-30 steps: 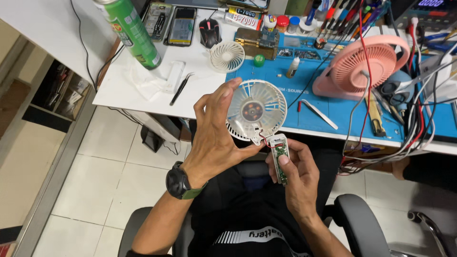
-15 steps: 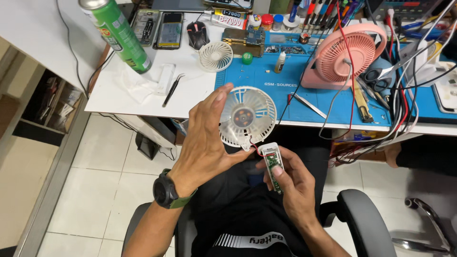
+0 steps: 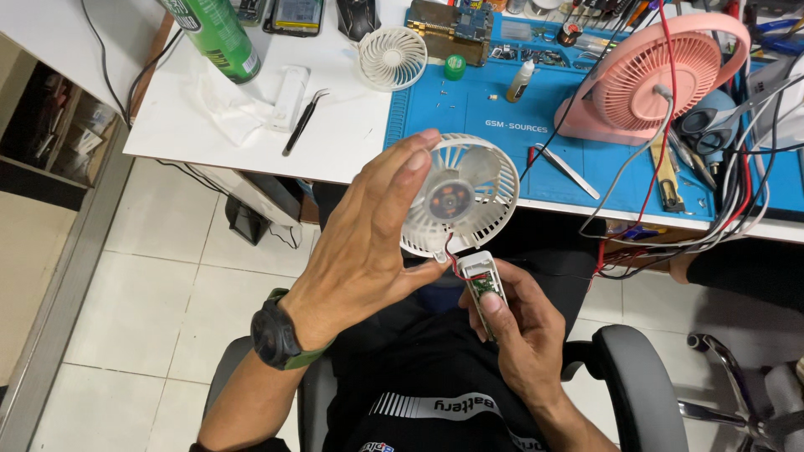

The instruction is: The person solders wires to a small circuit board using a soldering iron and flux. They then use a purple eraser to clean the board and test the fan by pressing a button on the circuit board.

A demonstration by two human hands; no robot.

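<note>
My left hand (image 3: 368,243) clasped on the white fan head (image 3: 459,197), my right hand (image 3: 519,331) gripping its opened handle (image 3: 482,285), red wires between, blue mat (image 3: 502,117) above.

My left hand (image 3: 368,243) covers the left part of the white fan head (image 3: 465,197); right hand (image 3: 519,335) hides most of the handle w/ its circuit board (image 3: 481,285); board parts too small to tell; green spray can (image 3: 213,33) and pink fan (image 3: 649,75) cut off at top edge; small bits on blue mat (image 3: 469,117) too tiny to ID.
</note>
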